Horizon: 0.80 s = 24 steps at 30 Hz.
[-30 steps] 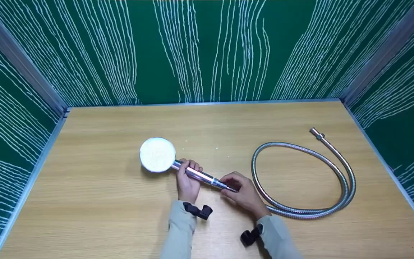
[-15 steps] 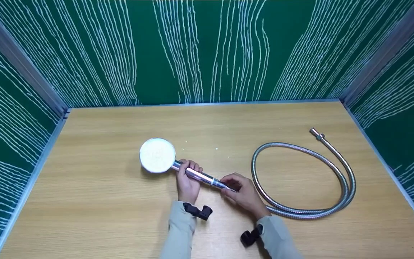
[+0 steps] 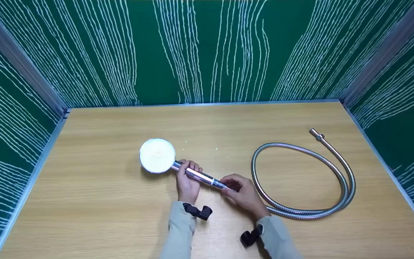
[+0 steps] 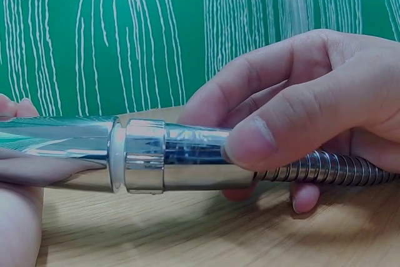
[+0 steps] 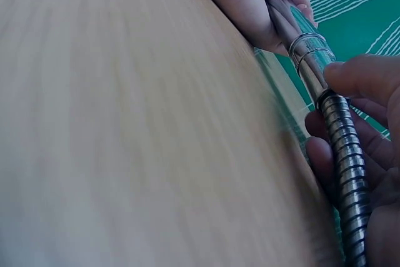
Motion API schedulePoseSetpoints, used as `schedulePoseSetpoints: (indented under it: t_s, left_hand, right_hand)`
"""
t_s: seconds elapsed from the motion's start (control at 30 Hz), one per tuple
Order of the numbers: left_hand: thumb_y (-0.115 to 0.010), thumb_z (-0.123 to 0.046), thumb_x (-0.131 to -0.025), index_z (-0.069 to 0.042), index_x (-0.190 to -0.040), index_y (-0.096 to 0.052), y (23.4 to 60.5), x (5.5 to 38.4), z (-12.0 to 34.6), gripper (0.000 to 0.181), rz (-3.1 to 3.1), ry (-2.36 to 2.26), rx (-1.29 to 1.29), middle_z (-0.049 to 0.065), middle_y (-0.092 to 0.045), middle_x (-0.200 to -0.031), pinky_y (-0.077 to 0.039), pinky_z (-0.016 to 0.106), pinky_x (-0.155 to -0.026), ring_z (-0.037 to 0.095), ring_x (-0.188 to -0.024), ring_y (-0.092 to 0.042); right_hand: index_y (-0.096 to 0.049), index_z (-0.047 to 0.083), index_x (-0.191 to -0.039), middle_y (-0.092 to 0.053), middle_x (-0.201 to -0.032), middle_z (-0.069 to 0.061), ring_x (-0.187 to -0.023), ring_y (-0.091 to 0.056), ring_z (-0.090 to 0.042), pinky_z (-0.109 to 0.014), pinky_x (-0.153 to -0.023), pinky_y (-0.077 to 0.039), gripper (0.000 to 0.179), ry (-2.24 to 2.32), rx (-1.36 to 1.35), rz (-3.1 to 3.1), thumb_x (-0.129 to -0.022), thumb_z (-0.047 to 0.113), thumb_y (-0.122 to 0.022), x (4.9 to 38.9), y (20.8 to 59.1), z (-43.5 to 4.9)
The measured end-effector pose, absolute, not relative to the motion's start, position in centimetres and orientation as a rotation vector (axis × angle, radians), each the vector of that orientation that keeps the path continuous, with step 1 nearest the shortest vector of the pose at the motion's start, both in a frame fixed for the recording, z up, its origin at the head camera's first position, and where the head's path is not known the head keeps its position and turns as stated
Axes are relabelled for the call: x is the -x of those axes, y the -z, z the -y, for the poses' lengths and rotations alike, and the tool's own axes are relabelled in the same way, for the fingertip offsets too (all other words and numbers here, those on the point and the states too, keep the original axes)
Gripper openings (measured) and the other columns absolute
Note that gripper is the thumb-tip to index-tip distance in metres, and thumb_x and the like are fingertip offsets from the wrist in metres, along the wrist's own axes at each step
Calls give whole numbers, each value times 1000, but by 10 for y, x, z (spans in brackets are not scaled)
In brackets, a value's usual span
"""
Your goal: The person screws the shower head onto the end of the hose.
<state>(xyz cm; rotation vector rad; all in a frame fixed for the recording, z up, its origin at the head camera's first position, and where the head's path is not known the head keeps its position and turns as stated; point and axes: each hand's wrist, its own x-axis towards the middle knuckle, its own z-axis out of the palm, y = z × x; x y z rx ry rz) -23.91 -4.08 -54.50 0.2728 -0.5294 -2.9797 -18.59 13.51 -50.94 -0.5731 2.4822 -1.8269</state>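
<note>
My left hand (image 3: 188, 183) grips the chrome handle of a shower head (image 3: 157, 155), whose round white face points up at the left. At the handle's lower end sits the smooth metal connector nut (image 4: 200, 157) of a shower hose (image 3: 302, 213). My right hand (image 3: 243, 192) pinches that nut between thumb and fingers, with the ribbed hose running back under the palm. A pale ring shows where handle and nut meet in the left wrist view. In the right wrist view, the fingers (image 5: 320, 157) curl beneath the ribbed hose and the nut lines up with the handle.
The hose lies in a loop on the wooden table (image 3: 95, 216) at the right, its free end fitting (image 3: 316, 133) toward the back. Small white crumbs lie behind the hands. Green panels (image 3: 207, 54) with white wavy lines enclose the back and sides.
</note>
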Motion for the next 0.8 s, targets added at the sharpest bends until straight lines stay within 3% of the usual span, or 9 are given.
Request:
schedulePoseSetpoints:
  t_s: [0.8]
  left_hand:
    - [-30,-3,-97,-15,-84,-38,544,239,42,19,545,2981,-266,-1,-40,-64,-32,25,-60,13,-59,-37]
  right_hand:
    - [-66,-6,-101,-68,-91,-18,-78,-61,-9,-20,-72,-50,22,1770,490,-2517,-80,-3,-69,185,507,-134]
